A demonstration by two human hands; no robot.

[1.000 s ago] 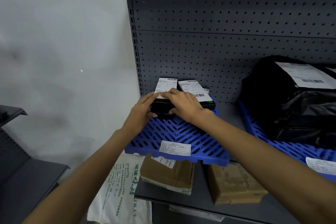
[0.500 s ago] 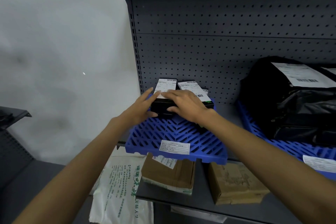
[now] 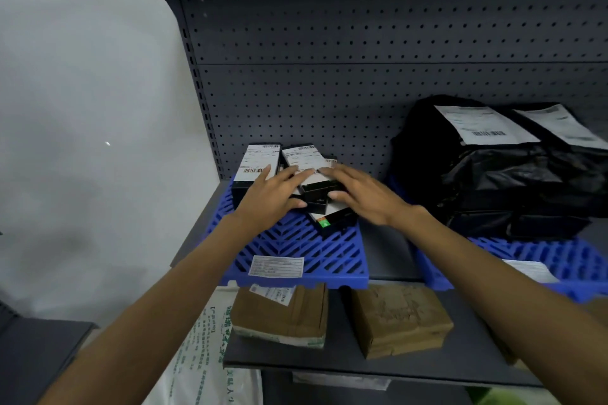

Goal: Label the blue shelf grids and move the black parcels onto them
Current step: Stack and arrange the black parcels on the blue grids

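Note:
A blue shelf grid (image 3: 296,250) with a white label (image 3: 275,266) on its front edge lies on the grey shelf. Small black boxes with white shipping labels sit at its back: one upright at the left (image 3: 255,164), others stacked and skewed in the middle (image 3: 320,197). My left hand (image 3: 273,196) lies flat over the boxes' left side, thumb against a box's front. My right hand (image 3: 358,194) covers the right side of the stack, fingers spread. Black bag parcels (image 3: 500,174) with white labels rest on a second blue grid (image 3: 559,260) at the right.
A perforated grey back panel (image 3: 362,92) closes the shelf behind. On the shelf below lie two brown cardboard parcels (image 3: 279,316) (image 3: 399,319). A white printed sack (image 3: 207,355) stands below left. A pale wall (image 3: 82,108) is at the left.
Both hands have shifted right over the small boxes. The middle boxes now lie skewed and stacked, with one slid toward the grid's front. The view has moved closer.

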